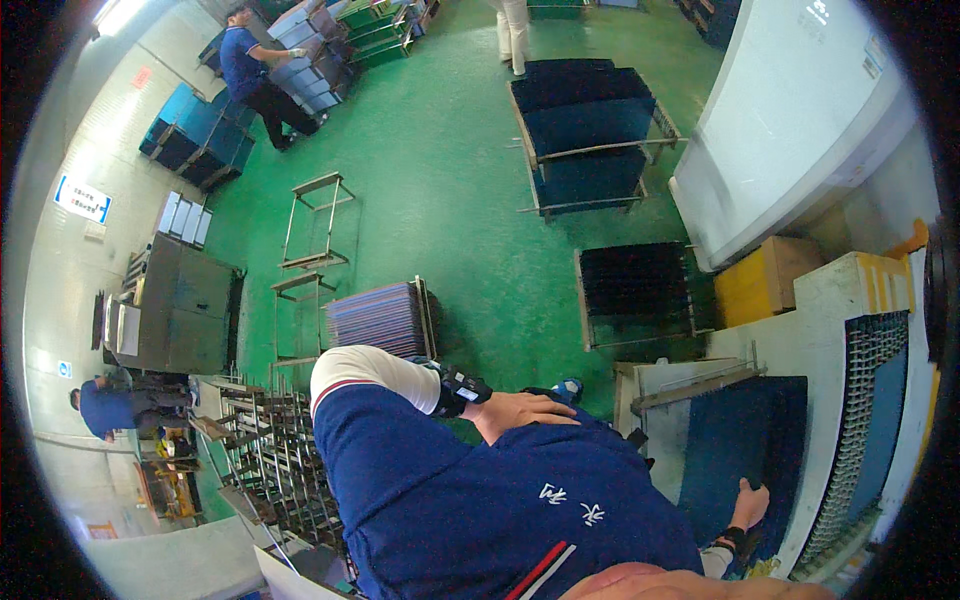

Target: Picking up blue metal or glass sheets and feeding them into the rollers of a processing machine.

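Note:
My left hand (525, 412) lies flat against the front of my blue shirt, fingers stretched out and holding nothing. A dark band with a small device circles that wrist, below a white sleeve. Off to the right, my right hand (748, 503) is closed at the edge of a dark blue panel (722, 450), with the thumb side up. The panel leans among similar dark sheets in a pale bench-like holder. Behind its upper end runs a metal bar (695, 388). My fingertips on the panel's far side are hidden.
A slotted rack (862, 430) stands at far right, near cardboard boxes (770, 280) and a large white cabinet (800, 120). Racks of dark panels (590, 120) and a stack of thin panels (380, 320) stand on the green floor. Metal frames (275, 450) crowd the left. Other people are farther off.

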Demonstrator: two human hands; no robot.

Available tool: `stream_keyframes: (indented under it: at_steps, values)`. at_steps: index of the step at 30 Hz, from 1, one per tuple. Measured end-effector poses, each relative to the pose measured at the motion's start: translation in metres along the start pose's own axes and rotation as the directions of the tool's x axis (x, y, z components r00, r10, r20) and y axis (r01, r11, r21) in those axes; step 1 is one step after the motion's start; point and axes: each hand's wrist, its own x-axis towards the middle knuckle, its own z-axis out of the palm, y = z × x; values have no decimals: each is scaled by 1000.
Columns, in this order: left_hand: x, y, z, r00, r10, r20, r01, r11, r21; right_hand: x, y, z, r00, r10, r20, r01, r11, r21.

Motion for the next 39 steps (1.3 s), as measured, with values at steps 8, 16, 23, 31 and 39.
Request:
stream_keyframes:
  at_steps: [8,16,23,31,39]
  values:
    - [1,-1,1,999,39,-24,-40,999,-24,-11,-11,-11,997,-17,-69,12,998,-69]
    - [3,-2,5,999,30,-20,-30,1000,6,-16,-19,-19,994,-45,-99,51,997,60]
    - [7,13,-9,999,-11,32,11,1000,-7,-24,-29,-31,995,20,-101,-12,997,79]
    - [9,7,-6,998,56,24,-55,998,-15,-17,-18,-23,997,43,-70,-40,999,35]
    - [8,12,-5,999,38,24,-37,998,-50,-17,-22,-27,998,44,-46,-41,997,60]
